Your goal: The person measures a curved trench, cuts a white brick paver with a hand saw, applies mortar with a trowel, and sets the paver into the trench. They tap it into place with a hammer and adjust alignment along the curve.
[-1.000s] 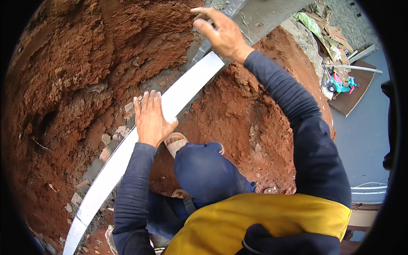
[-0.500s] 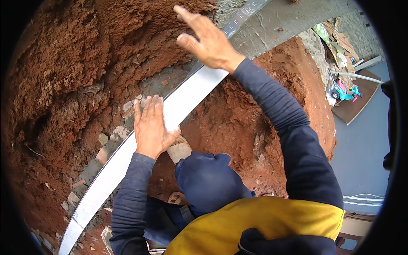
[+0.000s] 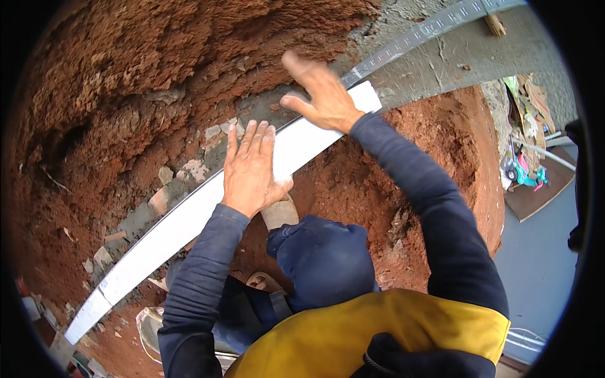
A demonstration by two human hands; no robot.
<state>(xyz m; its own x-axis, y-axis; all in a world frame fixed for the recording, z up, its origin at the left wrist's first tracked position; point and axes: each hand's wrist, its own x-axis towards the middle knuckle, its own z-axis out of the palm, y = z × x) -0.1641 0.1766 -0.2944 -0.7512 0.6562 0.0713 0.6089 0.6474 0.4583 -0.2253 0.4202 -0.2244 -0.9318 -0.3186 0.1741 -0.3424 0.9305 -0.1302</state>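
White and smooth; spread left hand (image 3: 251, 179) flat across a long bar (image 3: 198, 215) laid along rubble (image 3: 159, 200), held right hand (image 3: 324, 97) open over its upper end, gripping nothing. Judged stiff, fairly light, perhaps slippery; best gripped by both long edges.

Left grip (image 3: 250, 171) on white board (image 3: 179, 232); right grip (image 3: 326, 102) over it.

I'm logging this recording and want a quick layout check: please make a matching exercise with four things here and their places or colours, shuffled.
1. Left hand
2. Right hand
3. Long board
4. Toy vehicle

A. Pink and turquoise
B. White, slanting from lower left to upper right
C. Over the board's middle stretch
D. Near the board's upper right end

Pairs: 1-C, 2-D, 3-B, 4-A
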